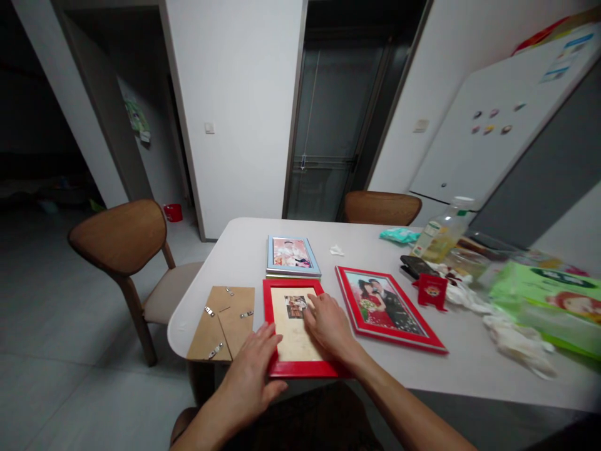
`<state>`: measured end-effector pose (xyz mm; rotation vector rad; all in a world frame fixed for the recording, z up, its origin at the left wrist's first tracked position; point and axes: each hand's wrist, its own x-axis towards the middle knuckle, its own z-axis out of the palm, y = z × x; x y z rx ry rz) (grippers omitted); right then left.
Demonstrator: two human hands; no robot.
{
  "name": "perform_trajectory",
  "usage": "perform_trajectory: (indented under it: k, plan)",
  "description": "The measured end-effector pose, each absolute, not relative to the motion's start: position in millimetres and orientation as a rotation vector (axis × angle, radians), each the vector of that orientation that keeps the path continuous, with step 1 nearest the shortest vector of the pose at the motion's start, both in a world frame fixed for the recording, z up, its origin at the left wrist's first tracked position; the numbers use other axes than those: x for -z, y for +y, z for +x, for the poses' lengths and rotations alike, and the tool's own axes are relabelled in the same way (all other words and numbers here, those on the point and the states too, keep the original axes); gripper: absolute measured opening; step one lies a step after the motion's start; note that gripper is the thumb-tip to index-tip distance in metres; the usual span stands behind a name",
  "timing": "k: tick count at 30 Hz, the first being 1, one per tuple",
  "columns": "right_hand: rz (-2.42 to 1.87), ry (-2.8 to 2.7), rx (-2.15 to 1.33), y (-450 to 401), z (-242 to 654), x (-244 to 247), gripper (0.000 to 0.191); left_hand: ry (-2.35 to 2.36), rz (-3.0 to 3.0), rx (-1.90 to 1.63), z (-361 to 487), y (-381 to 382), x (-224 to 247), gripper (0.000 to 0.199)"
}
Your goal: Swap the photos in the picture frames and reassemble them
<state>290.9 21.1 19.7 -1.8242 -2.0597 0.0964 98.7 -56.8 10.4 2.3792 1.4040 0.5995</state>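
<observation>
A red picture frame [305, 369] lies near the table's front edge, with a cream backing sheet [291, 344] inside its border. On that sheet is a small old photo [295, 306] of people. My left hand [253, 360] rests along the frame's left edge, fingers stretched and thumb apart near the lower corner. My right hand [326, 322] lies over the sheet, fingertips touching the photo's right side; part of the frame is hidden beneath it. Left of it lies a brown backing board [223, 326] with metal clips. To the right is another red-framed couple photo [385, 304].
Behind the red frame lies a light blue framed photo [293, 254]. On the right are a bottle [441, 235], a black phone [416, 266], a small red card stand [432, 291], crumpled tissues [516, 344] and a green tissue pack [549, 300]. Chairs [119, 238] stand around the table.
</observation>
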Motion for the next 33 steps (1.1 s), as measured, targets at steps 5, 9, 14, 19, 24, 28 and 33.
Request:
perform_trajectory:
  k: [5, 9, 14, 19, 24, 28, 33]
  plan:
    - [-1.411, -2.248, -0.326, -7, 228, -28, 0.035, 1.938, 2.279, -0.56, 24, -57, 8, 0.059]
    - [-1.352, -2.36, -0.308, -22, 181, -19, 0.042, 1.975, 2.288, -0.686, -11, -50, 27, 0.042]
    - [-1.273, -2.232, -0.579, -16, 176, -19, 0.053, 1.896, 2.339, -0.872, -15, -47, 25, 0.037]
    - [-1.121, -2.116, -0.646, -22, 226, -50, 0.051, 1.706, 2.487, -0.979, 29, -50, 4, 0.042]
    - [-1.331, -2.065, -0.729, -33, 297, -52, 0.047, 1.5, 2.539, -0.869, 103, -48, -4, 0.045]
    - [-1.47, -2.063, -0.728, -29, 328, -38, 0.046, 1.492, 2.506, -0.655, 138, -44, -5, 0.045]
    - [-1.49, -2.122, -0.593, -17, 330, -22, 0.044, 1.484, 2.477, -0.533, 143, -35, -11, 0.029]
